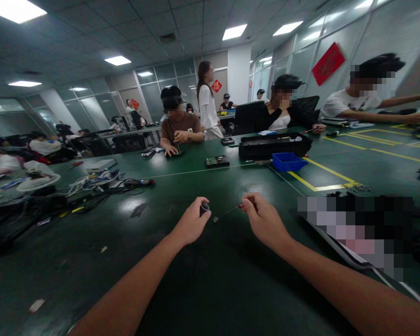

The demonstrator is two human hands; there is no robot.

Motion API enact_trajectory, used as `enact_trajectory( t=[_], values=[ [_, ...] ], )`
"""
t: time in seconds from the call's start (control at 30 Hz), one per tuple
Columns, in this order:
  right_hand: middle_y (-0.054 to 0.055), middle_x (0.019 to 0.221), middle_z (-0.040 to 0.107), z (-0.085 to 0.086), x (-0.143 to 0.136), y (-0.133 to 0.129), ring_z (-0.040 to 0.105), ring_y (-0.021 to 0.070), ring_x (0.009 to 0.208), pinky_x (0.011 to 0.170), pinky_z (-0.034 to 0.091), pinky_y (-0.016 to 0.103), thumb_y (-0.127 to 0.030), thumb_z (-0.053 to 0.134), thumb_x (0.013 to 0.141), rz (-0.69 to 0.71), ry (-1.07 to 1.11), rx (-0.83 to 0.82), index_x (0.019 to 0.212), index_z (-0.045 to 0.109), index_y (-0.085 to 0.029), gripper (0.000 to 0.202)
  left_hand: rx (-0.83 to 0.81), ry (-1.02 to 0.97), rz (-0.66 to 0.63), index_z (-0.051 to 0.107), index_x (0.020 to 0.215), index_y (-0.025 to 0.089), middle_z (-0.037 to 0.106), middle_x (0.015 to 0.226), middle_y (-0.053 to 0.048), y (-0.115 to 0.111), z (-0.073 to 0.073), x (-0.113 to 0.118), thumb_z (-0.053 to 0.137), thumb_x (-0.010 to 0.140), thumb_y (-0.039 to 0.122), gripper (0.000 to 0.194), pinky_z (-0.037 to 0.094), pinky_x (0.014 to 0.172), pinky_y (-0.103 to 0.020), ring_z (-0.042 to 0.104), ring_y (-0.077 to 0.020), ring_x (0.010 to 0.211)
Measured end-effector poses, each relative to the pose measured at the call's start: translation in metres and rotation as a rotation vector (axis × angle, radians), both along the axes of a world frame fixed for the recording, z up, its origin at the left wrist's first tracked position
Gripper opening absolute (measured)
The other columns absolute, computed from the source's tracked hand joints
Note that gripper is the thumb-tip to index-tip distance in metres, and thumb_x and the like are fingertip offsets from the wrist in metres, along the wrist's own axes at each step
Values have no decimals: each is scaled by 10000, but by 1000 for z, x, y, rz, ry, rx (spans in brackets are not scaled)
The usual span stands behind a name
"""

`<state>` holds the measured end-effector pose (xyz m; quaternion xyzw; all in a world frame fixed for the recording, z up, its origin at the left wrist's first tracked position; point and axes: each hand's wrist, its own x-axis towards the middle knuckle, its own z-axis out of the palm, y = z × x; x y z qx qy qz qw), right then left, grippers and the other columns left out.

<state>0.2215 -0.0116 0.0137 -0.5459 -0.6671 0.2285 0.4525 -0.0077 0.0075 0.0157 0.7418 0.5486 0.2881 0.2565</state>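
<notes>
My left hand (193, 221) is closed round a small black cylinder (204, 208) with a pale ring at its upper end; its exact kind cannot be made out. In my right hand (261, 215) is a thin screwdriver (240, 206) with a red handle, gripped between thumb and fingers. Its slim shaft points left, toward the other hand, without touching the cylinder. A small metallic piece (215, 219) lies on the green table (196, 289) between both hands. Most of the screwdriver's handle is hidden by my fingers.
Ahead are a circuit-board device (217, 161), a blue bin (289, 161) and a long black tray (273, 145). Tangled cables (101, 184) spread at left. A blurred-out object (357, 238) lies at right. A co-worker (180, 123) works across the table; others sit at right.
</notes>
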Motion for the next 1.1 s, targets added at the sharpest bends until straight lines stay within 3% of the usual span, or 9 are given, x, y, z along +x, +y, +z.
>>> enact_trajectory(
  t=[0.13, 0.2, 0.4, 0.6, 0.73, 0.83, 0.93, 1.0, 1.1],
  values=[
    [44, 879, 684, -2, 0, 1, 648, 217, 806, 713, 450, 343, -389, 415, 992, -5, 12, 12, 970, 573, -223, 230, -18, 94, 7, 587, 1042, 222, 643, 975, -27, -2, 5, 1, 596, 888, 450, 275, 449, 749, -314, 597, -192, 875],
    [44, 881, 686, -3, 0, 2, 650, 221, 813, 709, 451, 343, -397, 417, 992, -5, 17, 5, 974, 574, -226, 233, -13, 147, -18, 616, 986, 229, 649, 968, -20, -2, 3, 2, 571, 905, 424, 217, 438, 740, -311, 597, -189, 882],
    [45, 880, 687, -3, 0, 1, 649, 220, 793, 686, 447, 340, -405, 412, 993, -6, 16, 10, 973, 578, -231, 241, 34, 383, -93, 659, 1091, 314, 645, 1049, -13, -3, -4, 6, 510, 934, 343, 218, 449, 784, -338, 599, -207, 954],
    [44, 878, 694, -2, 0, 2, 656, 220, 813, 698, 456, 337, -393, 416, 988, -7, 16, 6, 970, 578, -229, 231, 89, 559, -156, 637, 1205, 304, 651, 1046, -44, 1, -7, 20, 551, 910, 493, 362, 481, 745, -337, 621, -237, 928],
    [43, 899, 700, -4, 1, 2, 659, 219, 829, 719, 461, 342, -401, 415, 991, -9, 29, 5, 993, 578, -233, 234, 115, 602, -194, 685, 1132, 275, 659, 1038, -52, 8, -11, 24, 486, 944, 412, 306, 485, 734, -321, 623, -225, 913],
    [46, 909, 699, -5, 2, 2, 660, 219, 840, 732, 467, 346, -404, 415, 994, -9, 40, 1, 1001, 576, -233, 235, 88, 529, -195, 708, 1072, 263, 678, 1027, -53, 14, -11, 17, 482, 941, 403, 297, 484, 767, -330, 624, -229, 926],
    [48, 914, 697, -5, 2, 3, 662, 219, 848, 737, 471, 347, -406, 412, 997, -2, 45, -2, 1002, 575, -232, 238, 35, 314, -193, 722, 1023, 245, 697, 1042, -53, 21, -5, 0, 485, 935, 416, 305, 470, 805, -326, 626, -221, 944],
    [48, 910, 699, -5, 2, 3, 663, 221, 847, 731, 472, 347, -411, 413, 997, 0, 43, -7, 1001, 575, -232, 242, -35, 124, -120, 720, 999, 220, 700, 989, -62, 27, 0, -14, 501, 918, 440, 321, 461, 735, -298, 624, -196, 834],
    [51, 904, 701, -3, 2, 2, 665, 224, 841, 722, 474, 346, -413, 410, 995, -3, 39, -13, 1002, 576, -229, 248, -154, -154, 90, 691, 998, 193, 639, 785, -43, 33, 7, -41, 574, 854, 529, 384, 373, 546, -240, 528, -138, 596]
  ],
)
